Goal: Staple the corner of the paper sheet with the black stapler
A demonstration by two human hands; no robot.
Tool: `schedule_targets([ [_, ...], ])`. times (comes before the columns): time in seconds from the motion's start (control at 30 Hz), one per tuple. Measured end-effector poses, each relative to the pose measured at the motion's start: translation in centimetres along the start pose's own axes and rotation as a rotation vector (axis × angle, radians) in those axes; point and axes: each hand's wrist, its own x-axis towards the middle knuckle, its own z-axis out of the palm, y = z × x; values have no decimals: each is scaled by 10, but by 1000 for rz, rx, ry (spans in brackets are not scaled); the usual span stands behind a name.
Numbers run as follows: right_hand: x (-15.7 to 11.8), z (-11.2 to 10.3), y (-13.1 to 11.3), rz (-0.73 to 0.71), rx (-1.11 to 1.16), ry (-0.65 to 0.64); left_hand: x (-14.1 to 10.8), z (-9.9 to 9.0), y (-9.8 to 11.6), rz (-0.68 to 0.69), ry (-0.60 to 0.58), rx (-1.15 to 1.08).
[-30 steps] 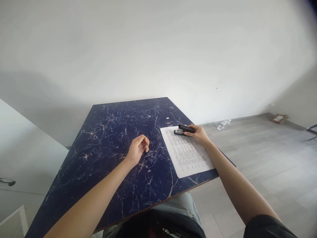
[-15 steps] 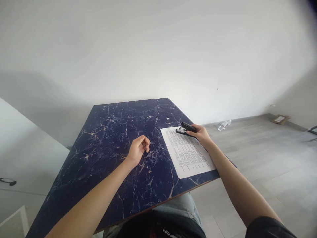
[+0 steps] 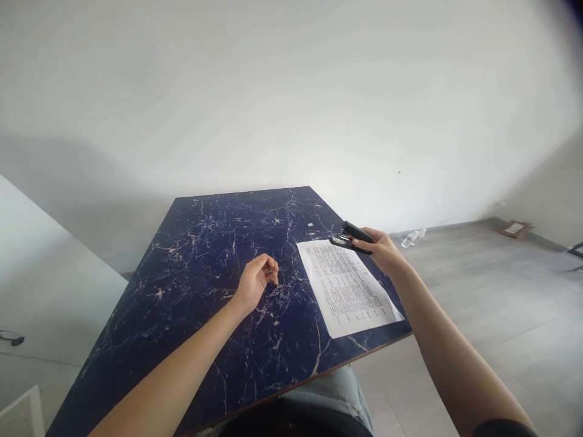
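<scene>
My right hand point(image 3: 381, 250) is closed round a black stapler point(image 3: 357, 235), its jaws apart and pointing left. The stapler hangs over the upper right part of a printed sheet of paper point(image 3: 348, 291), covering that corner from view. The sheet lies on the dark blue marbled table point(image 3: 218, 243), near its right edge. To the left of the paper, my left hand point(image 3: 258, 280) rests over the tabletop with its fingers curled in, and nothing shows in them.
A small white scrap point(image 3: 310, 225) lies on the table beyond the paper. On the grey floor to the right are a clear plastic bottle point(image 3: 413, 237) and a brown cardboard piece point(image 3: 515, 229). A white wall point(image 3: 255, 91) stands behind the table.
My right hand has moved the stapler to the right and lifted it off the paper, with its jaws spread wider. My left hand has hardly moved.
</scene>
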Motion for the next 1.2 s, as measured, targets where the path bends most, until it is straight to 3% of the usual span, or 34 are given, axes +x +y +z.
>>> schedule_targets([
  [0.17,0,45,-19,22,108,-104,0,4,4,-31,-14,-73],
  [0.27,4,77,-14,60,216,-154,-1,5,6,-87,-48,-119],
  [0.37,5,96,-5,110,311,-133,-1,4,6,-110,-75,-130],
  [0.9,-4,102,8,83,353,-134,-2,6,6,-123,-96,-118],
  [1.2,-8,110,4,95,315,-223,-2,7,6,-128,-118,-123],
])
